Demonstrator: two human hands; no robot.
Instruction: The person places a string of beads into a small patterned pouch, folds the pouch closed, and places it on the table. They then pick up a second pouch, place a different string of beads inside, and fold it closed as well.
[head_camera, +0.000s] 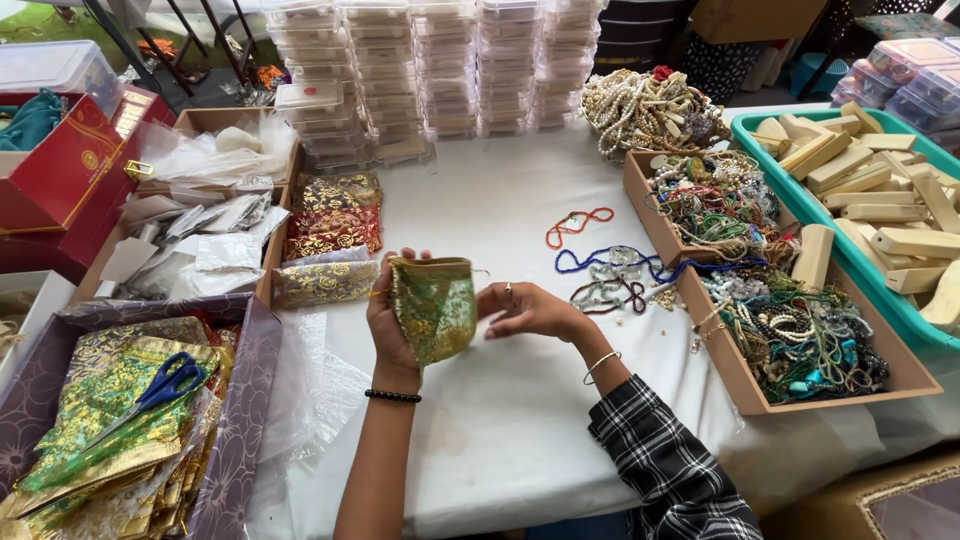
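Note:
A small green and gold organza pouch (437, 308) is held upright over the white table (500, 420). My left hand (388, 320) grips its left side, with a black bead bracelet on that wrist. Just right of the pouch, my right hand (525, 308) has its fingers curled by the pouch's mouth; whether it pinches the drawstring is unclear. Loose bead strands, orange (578, 224) and blue (610, 262), lie on the cloth to the right of my hands.
A cardboard box (740, 375) of mixed bead necklaces sits right, beside a green tray (905, 318) of wooden blocks. Stacked clear boxes (440, 70) stand at the back. Left, a purple box (240, 420) holds pouches and blue scissors (160, 390); red and gold pouches (335, 225) lie nearby.

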